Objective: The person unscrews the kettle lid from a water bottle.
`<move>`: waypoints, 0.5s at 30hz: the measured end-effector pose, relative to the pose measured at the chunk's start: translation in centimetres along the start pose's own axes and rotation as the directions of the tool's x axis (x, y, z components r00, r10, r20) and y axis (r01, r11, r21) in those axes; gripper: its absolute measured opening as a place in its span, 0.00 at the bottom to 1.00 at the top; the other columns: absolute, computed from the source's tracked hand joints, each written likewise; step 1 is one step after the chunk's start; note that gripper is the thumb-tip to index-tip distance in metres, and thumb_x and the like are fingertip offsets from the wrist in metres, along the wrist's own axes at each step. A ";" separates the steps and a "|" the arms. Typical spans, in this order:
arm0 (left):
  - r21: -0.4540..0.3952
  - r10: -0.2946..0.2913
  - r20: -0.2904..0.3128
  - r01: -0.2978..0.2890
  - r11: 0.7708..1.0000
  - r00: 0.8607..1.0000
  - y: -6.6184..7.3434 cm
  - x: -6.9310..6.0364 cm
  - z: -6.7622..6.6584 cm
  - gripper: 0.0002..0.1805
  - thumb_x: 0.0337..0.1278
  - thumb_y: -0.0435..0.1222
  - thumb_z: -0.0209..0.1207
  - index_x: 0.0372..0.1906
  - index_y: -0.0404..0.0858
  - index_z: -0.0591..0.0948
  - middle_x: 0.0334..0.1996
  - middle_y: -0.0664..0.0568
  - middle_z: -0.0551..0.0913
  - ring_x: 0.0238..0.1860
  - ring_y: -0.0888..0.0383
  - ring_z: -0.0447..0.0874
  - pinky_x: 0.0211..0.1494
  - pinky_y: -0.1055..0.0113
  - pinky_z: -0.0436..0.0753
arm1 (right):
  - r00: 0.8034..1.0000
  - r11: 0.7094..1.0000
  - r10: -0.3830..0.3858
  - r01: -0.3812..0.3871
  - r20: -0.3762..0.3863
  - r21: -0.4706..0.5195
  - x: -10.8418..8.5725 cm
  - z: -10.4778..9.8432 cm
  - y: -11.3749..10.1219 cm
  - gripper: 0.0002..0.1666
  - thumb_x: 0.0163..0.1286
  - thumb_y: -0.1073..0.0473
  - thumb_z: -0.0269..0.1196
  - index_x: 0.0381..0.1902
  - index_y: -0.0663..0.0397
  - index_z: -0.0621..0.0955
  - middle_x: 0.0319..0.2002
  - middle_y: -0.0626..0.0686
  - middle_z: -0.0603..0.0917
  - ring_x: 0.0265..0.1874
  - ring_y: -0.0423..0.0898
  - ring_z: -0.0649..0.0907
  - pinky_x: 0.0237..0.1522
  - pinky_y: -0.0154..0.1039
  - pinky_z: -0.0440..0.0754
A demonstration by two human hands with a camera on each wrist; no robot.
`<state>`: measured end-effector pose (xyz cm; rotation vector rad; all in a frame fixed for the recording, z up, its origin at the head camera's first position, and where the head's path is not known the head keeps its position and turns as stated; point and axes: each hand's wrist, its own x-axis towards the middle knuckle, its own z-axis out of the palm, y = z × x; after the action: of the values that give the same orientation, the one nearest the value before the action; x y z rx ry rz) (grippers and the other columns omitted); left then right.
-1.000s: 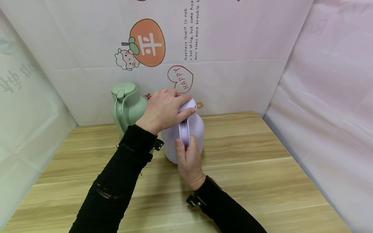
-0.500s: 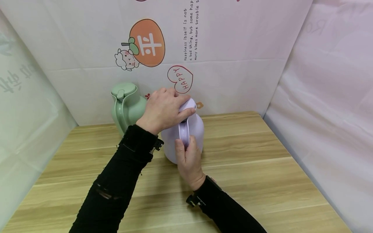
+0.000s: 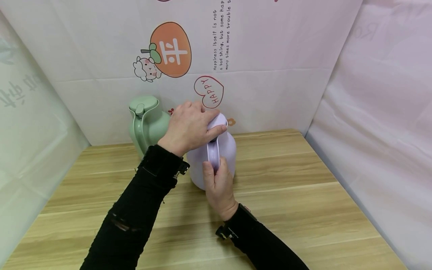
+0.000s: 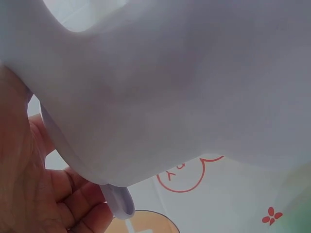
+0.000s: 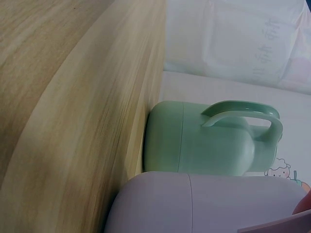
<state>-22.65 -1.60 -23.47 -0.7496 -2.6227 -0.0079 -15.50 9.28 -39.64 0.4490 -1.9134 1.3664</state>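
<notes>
Between the earlier head frames and this one hardly anything differs: both hands, both jugs and the sleeves keep the same places, and any shift is too slight to tell.

At the left of centre in the head view, a green jug stands upright at the back of the tabletop, its own lid on and its handle facing the lower left. A black sleeve rises from the lower left to the left hand, which partly overlaps the green jug. This hand's fingers are bent over the lid of a lavender jug, with the thumb along the near side, so the lid sits gripped between them. The left wrist view shows the other fingers curled loosely in its lower left corner, beside a small protruding lavender piece.

The lavender jug stands upright on the tabletop at the middle of the frame, near the green one. Below its lid, the right hand has its thumb and fingers clamped on the handle, thumb to the left, index finger to the right. Its black sleeve runs off at the lower right.
</notes>
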 end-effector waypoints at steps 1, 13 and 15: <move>-0.001 -0.002 -0.001 0.002 1.000 1.000 0.0 0.0 0.0 0.31 0.70 0.68 0.49 0.64 0.57 0.82 0.46 0.47 0.82 0.43 0.47 0.76 0.45 0.53 0.75 | 1.000 1.000 0.000 0.000 0.000 -0.001 0.0 0.0 0.0 0.23 0.85 0.46 0.51 0.47 0.65 0.73 0.33 0.58 0.80 0.31 0.50 0.81 0.32 0.43 0.79; -0.048 0.013 -0.016 -0.013 0.999 1.000 -0.4 0.1 0.5 0.32 0.72 0.67 0.49 0.67 0.55 0.81 0.51 0.43 0.83 0.50 0.46 0.78 0.52 0.51 0.75 | 1.000 1.000 0.004 -0.004 0.000 0.001 0.1 0.0 -0.1 0.24 0.84 0.45 0.51 0.46 0.64 0.72 0.33 0.59 0.80 0.31 0.51 0.81 0.32 0.43 0.79; -0.076 0.012 -0.007 -0.013 0.997 1.000 -0.5 0.2 0.6 0.33 0.72 0.67 0.48 0.68 0.54 0.80 0.56 0.42 0.82 0.57 0.45 0.77 0.58 0.50 0.75 | 1.000 1.000 0.004 -0.004 0.001 0.005 0.1 0.0 -0.1 0.24 0.85 0.45 0.51 0.46 0.64 0.72 0.33 0.59 0.80 0.31 0.50 0.82 0.32 0.43 0.79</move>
<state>-23.26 -1.83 -23.95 -0.7906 -2.6240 -0.1076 -15.51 9.28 -39.51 0.4486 -1.9127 1.3740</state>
